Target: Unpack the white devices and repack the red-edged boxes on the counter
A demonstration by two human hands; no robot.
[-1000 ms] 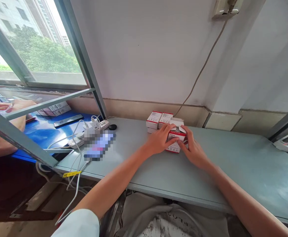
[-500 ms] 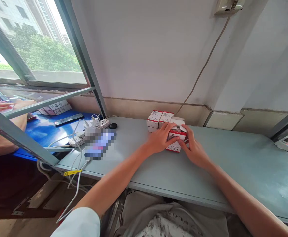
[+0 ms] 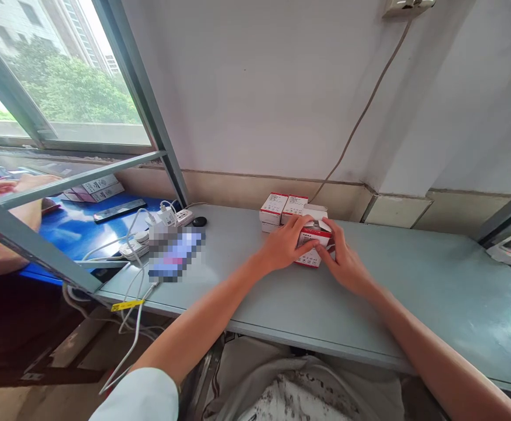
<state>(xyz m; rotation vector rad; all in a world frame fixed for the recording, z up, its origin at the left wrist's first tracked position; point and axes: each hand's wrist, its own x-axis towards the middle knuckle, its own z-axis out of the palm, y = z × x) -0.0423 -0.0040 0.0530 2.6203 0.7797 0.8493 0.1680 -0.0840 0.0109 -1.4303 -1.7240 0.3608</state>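
Observation:
A small red-and-white carton (image 3: 310,248) stands on the grey table (image 3: 369,304), its top flaps partly raised. My left hand (image 3: 284,244) grips its left side with the fingers curled over the top edge. My right hand (image 3: 345,263) clasps its right side, the index finger pressing on the white top flap. Just behind it, toward the wall, two more red-and-white cartons (image 3: 282,207) sit side by side, with a white box (image 3: 316,211) next to them.
A blurred phone (image 3: 174,257), a white power strip with chargers and cables (image 3: 156,231) and a small black disc (image 3: 199,221) lie at the table's left end. Beyond the metal frame, another person's arm (image 3: 1,225) rests on a blue table with boxes. A cable runs down the wall.
Both hands stay on the carton; the fingers have shifted slightly over its top flaps. The view has drifted a little.

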